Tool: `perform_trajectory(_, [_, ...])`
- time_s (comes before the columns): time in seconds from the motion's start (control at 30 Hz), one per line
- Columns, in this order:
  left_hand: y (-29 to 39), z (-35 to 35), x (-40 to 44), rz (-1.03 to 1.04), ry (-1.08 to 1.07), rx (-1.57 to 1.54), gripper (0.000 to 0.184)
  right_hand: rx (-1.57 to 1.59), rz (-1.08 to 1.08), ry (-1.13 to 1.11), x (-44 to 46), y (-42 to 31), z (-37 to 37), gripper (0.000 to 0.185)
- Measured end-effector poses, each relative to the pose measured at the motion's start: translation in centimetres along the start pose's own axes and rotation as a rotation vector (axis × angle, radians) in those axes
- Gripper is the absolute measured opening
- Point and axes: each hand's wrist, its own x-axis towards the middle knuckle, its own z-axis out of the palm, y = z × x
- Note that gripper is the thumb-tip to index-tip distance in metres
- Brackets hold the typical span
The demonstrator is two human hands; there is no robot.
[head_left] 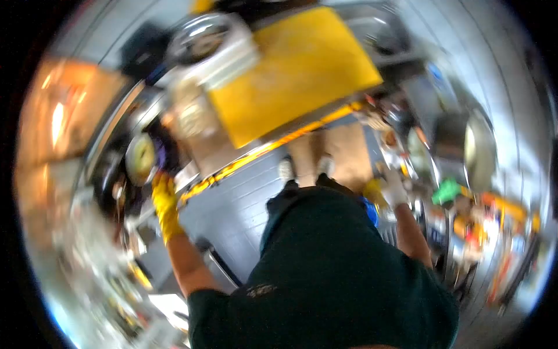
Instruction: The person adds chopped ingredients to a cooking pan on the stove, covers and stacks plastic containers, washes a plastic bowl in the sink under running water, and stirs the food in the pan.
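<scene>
My left hand (164, 200) wears a yellow glove and reaches forward on the left. Its fingertips meet the near edge of a round, pale-rimmed dish or pan (140, 159) with yellow contents. Blur hides whether the fingers grip it. On the right, my right hand (394, 189) is in a whitish glove, held low beside my body. Right against it is a yellowish thing (374, 191), too smeared to name. The right fingers are also blurred, so their hold is unclear.
Ahead stands a counter with a large yellow board (296, 70) and a clear-lidded container (203, 43). A metal basin (378, 32) sits at the far right of the board. Cluttered shelves with a green item (446, 192) line the right. Grey floor (238, 203) lies below.
</scene>
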Motion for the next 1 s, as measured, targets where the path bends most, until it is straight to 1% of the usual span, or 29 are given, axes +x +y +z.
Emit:
perform_trajectory(0.03, [0.6, -0.4, -0.3, -0.015, -0.010, -0.093, 0.040, 0.128, 0.083, 0.065, -1.3, -0.9, -0.1, 0.050])
perform_trajectory(0.07, [0.8, -0.7, -0.3, 0.071, -0.009, -0.029, 0.045, 0.154, 0.074, 0.033, -2.1, 0.8, 1.6, 0.055])
perform_trajectory(0.1, [1.7, -1.4, -0.2, 0.120, -0.031, -0.068, 0.048, -0.017, 0.054, 0.027, -2.9, 5.8, 7.0, 0.057])
perform_trajectory(0.13, [1.2, -1.1, -0.5, 0.138, -0.018, -0.042, 0.050, 0.125, 0.177, 0.025, -3.5, 4.9, 6.6, 0.058])
perform_trajectory(0.17, [2.3, -2.1, -0.4, 0.080, -0.109, 0.022, 0.055, 0.140, 0.275, 0.007, -4.5, 4.3, 6.7, 0.060])
perform_trajectory(0.2, [2.6, -2.7, -0.3, 0.062, -0.157, 0.066, 0.066, 0.176, 0.314, -0.009, -5.2, 3.8, 6.7, 0.060])
perform_trajectory(0.23, [4.3, -3.8, -0.5, 0.065, -0.149, 0.100, 0.074, 0.214, 0.347, -0.031, -5.7, 3.6, 6.9, 0.060])
perform_trajectory(0.3, [7.0, -5.4, 0.2, 0.162, 0.089, 0.246, 0.076, 0.209, 0.359, -0.017, -6.1, 3.5, 7.7, 0.059])
perform_trajectory(0.33, [10.0, -6.0, 0.9, 0.199, 0.155, 0.204, 0.076, 0.203, 0.365, -0.014, -6.2, 3.2, 8.2, 0.059])
perform_trajectory(0.37, [12.6, -6.2, 1.6, 0.235, 0.200, 0.208, 0.077, 0.243, 0.376, -0.016, -6.2, 3.2, 8.9, 0.058])
perform_trajectory(0.43, [19.5, -4.9, 2.7, 0.222, 0.141, 0.083, 0.077, 0.317, 0.396, -0.020, -5.2, 3.3, 10.1, 0.057])
perform_trajectory(0.47, [20.3, -2.6, 3.2, 0.327, 0.049, 0.116, 0.078, 0.356, 0.374, 0.043, -4.5, 2.9, 10.6, 0.056])
perform_trajectory(0.5, [23.2, -0.6, 3.4, 0.310, -0.119, -0.036, 0.077, 0.355, 0.387, -0.065, -3.0, 1.5, 9.3, 0.055])
perform_trajectory(0.53, [27.3, 1.8, 3.2, 0.284, -0.287, -0.188, 0.076, 0.352, 0.396, -0.176, -0.7, -0.5, 6.4, 0.055])
perform_trajectory(0.57, [31.6, 3.6, 4.2, 0.520, -0.336, -0.060, 0.077, 0.385, 0.421, -0.149, 0.2, 1.4, 9.5, 0.052])
perform_trajectory(0.6, [35.3, 5.7, 5.7, 0.654, -0.440, -0.100, 0.078, 0.419, 0.445, -0.120, 1.2, 3.0, 12.1, 0.049])
perform_trajectory(0.67, [40.4, 10.7, 8.2, 0.745, -0.501, -0.053, 0.083, 0.691, 0.625, -0.147, 3.9, 6.0, 17.0, 0.030])
perform_trajectory(0.7, [41.9, 13.2, 10.0, 0.742, -0.486, -0.046, 0.084, 0.681, 0.641, -0.167, 5.3, 7.8, 19.7, 0.029])
perform_trajectory(0.73, [43.3, 15.6, 11.6, 0.741, -0.474, -0.041, 0.085, 0.586, 0.618, -0.221, 6.8, 10.0, 22.5, 0.028])
perform_trajectory(0.77, [43.9, 17.7, 13.3, 0.701, -0.486, -0.102, 0.089, 0.453, 0.568, -0.292, 8.3, 12.4, 25.7, 0.028])
perform_trajectory(0.8, [44.1, 19.3, 15.0, 0.767, -0.486, 0.002, 0.091, 0.283, 0.495, -0.369, 9.9, 15.2, 28.7, 0.029])
perform_trajectory(0.83, [44.6, 20.9, 16.6, 0.833, -0.485, 0.104, 0.092, 0.041, 0.399, -0.433, 11.7, 18.5, 31.4, 0.035])
perform_trajectory(0.87, [44.9, 21.8, 16.9, 0.742, -0.516, 0.052, 0.092, -0.202, 0.297, -0.481, 13.5, 21.8, 34.0, 0.040])
perform_trajectory(0.9, [44.8, 22.4, 16.7, 0.656, -0.543, 0.000, 0.092, -0.225, 0.310, -0.394, 13.9, 26.8, 39.3, 0.045])
perform_trajectory(0.93, [43.8, 23.0, 16.5, 0.587, -0.555, 0.107, 0.086, -0.186, 0.435, -0.331, 15.1, 26.4, 37.7, 0.052])
perform_trajectory(0.97, [43.2, 23.9, 16.9, 0.693, -0.409, -0.035, 0.092, -0.142, 0.556, -0.258, 16.4, 25.6, 35.5, 0.058])
perform_trajectory(1.0, [42.9, 24.3, 17.0, 0.692, -0.374, 0.009, 0.081, 0.255, 0.858, -0.016, 18.0, 26.3, 35.8, 0.062])
